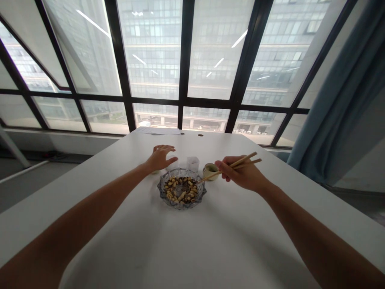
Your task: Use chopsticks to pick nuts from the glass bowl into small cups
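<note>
A clear glass bowl (162,195) with a scalloped rim holds peanuts in their shells (182,196) and small dark pieces, perhaps seeds. My right hand (237,172) is closed around a pair of chopsticks (246,160), whose tips reach over the bowl's right rim to the contents. Just left of that hand stands a small pale round cup (210,171). Behind the bowl is a small whitish translucent cup (193,163). My left hand (161,157) hovers past the bowl's back left, fingers apart and holding nothing. It partly hides another pale object below it.
The white table (144,249) stretches toward the windows (207,52). Papers (158,131) lie at its far left end, near two dark round holes. A blue curtain (339,92) hangs at the right.
</note>
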{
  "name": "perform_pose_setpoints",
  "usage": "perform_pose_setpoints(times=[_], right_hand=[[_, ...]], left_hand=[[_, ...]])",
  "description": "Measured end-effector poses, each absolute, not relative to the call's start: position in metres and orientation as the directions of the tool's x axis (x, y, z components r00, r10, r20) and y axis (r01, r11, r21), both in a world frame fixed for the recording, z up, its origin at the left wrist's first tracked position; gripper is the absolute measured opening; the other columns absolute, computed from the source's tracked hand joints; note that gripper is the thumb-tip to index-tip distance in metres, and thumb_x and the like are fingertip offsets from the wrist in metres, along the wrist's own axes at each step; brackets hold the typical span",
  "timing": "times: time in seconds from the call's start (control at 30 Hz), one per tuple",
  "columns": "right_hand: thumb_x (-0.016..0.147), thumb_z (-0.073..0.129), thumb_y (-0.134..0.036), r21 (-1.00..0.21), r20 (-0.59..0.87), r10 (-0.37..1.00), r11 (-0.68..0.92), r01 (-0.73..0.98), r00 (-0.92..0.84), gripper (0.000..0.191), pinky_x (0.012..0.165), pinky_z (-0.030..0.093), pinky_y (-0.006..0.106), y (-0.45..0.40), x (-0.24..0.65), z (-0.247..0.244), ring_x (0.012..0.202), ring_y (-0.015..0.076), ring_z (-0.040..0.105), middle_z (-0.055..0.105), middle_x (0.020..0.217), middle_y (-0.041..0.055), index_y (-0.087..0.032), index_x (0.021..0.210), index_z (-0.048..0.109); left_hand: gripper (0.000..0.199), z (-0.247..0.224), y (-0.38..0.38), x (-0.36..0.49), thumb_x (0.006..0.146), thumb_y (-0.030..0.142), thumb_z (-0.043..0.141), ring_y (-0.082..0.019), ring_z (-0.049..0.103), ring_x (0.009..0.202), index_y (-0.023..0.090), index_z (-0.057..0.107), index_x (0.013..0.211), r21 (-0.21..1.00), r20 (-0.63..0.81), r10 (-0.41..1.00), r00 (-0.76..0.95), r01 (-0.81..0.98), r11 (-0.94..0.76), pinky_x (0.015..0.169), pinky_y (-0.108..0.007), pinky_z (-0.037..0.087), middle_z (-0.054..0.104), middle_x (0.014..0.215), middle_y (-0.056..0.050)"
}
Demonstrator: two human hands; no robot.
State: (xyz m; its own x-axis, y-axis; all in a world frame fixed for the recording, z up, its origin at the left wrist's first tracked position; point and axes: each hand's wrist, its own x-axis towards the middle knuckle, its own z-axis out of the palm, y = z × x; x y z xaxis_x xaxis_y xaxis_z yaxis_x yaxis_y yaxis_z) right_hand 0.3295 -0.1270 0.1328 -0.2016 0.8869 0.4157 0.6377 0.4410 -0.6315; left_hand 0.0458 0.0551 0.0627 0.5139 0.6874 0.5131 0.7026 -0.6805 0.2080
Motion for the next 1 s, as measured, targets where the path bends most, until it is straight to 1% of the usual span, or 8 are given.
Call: perform_pose_setpoints(times=[0.13,0.23,0.37,0.47,0.6,0.7,0.83,1.0], right_hand=[[0.091,0.053,-0.064,-0.505,0.438,0.831,0.542,0.671,-0.342,0.054,0.044,0.042,0.024,-0.125,0.322,0.124,0.046,0.0132,0.057,0.063,0.052,0.0026,-0.020,0.063,0.066],[0.093,0.054,-0.059,-0.428,0.470,0.780,0.611,0.666,-0.414,0.048,0.049,0.042,0.025,-0.123,0.321,0.116,0.050,0.0132,0.055,0.063,0.057,0.0018,-0.021,0.067,0.068],[0.095,0.055,-0.055,-0.357,0.433,0.750,0.652,0.669,-0.500,0.044,0.054,0.043,0.027,-0.120,0.321,0.109,0.053,0.0141,0.055,0.060,0.059,0.0017,-0.022,0.068,0.066],[0.097,0.049,-0.057,-0.351,0.417,0.769,0.628,0.695,-0.484,0.049,0.052,0.043,0.027,-0.121,0.321,0.110,0.051,0.0144,0.054,0.058,0.055,0.0015,-0.023,0.065,0.063],[0.095,0.048,-0.061,-0.454,0.422,0.808,0.581,0.676,-0.411,0.053,0.048,0.044,0.026,-0.125,0.321,0.115,0.047,0.0140,0.058,0.063,0.053,0.0025,-0.022,0.061,0.061],[0.088,0.057,-0.066,-0.628,0.450,0.862,0.492,0.604,-0.234,0.052,0.045,0.048,0.026,-0.122,0.322,0.115,0.046,0.0155,0.062,0.067,0.054,0.0041,-0.021,0.064,0.064],[0.074,0.070,-0.071,-0.875,0.409,0.907,0.357,0.327,0.103,0.054,0.039,0.048,0.028,-0.107,0.323,0.102,0.040,0.0163,0.060,0.066,0.051,0.0050,-0.018,0.067,0.067],[0.064,0.078,-0.069,-0.956,0.292,0.932,0.294,0.027,0.213,0.054,0.034,0.043,0.027,-0.083,0.324,0.071,0.034,0.0148,0.054,0.063,0.046,0.0038,-0.017,0.064,0.064]], left_hand=[[0.042,0.036,0.058,0.001,0.087,0.048,0.059,-0.031,0.052,0.131,0.021,0.065,0.119,0.292,0.553,0.764,0.331,0.782,-0.550,0.114,-0.049,0.032,0.063,0.136,-0.011],[0.045,0.018,0.056,-0.010,0.088,0.049,0.055,-0.030,0.050,0.131,0.021,0.061,0.123,0.383,0.567,0.793,0.223,0.781,-0.494,0.113,-0.047,0.036,0.061,0.137,-0.012],[0.053,-0.001,0.053,-0.010,0.092,0.052,0.047,-0.028,0.052,0.129,0.015,0.055,0.129,0.491,0.576,0.799,0.171,0.709,-0.506,0.112,-0.043,0.039,0.059,0.135,-0.016],[0.056,-0.009,0.053,-0.008,0.092,0.053,0.046,-0.027,0.052,0.130,0.014,0.051,0.132,0.552,0.556,0.819,0.144,0.673,-0.493,0.113,-0.042,0.039,0.058,0.136,-0.016],[0.061,-0.010,0.051,-0.007,0.089,0.054,0.052,-0.026,0.053,0.131,0.013,0.048,0.135,0.602,0.521,0.847,0.105,0.658,-0.452,0.113,-0.041,0.039,0.057,0.139,-0.017],[0.073,-0.007,0.049,-0.008,0.085,0.058,0.059,-0.028,0.056,0.127,0.011,0.045,0.138,0.627,0.475,0.877,0.078,0.668,-0.399,0.110,-0.041,0.041,0.057,0.139,-0.019],[0.086,-0.005,0.047,-0.008,0.078,0.063,0.067,-0.030,0.063,0.116,0.011,0.041,0.141,0.659,0.374,0.926,0.055,0.687,-0.307,0.101,-0.042,0.049,0.063,0.131,-0.020],[0.079,-0.004,0.046,-0.008,0.075,0.062,0.070,-0.030,0.067,0.108,0.014,0.047,0.134,0.651,0.375,0.926,0.049,0.697,-0.300,0.093,-0.041,0.053,0.068,0.121,-0.017]])
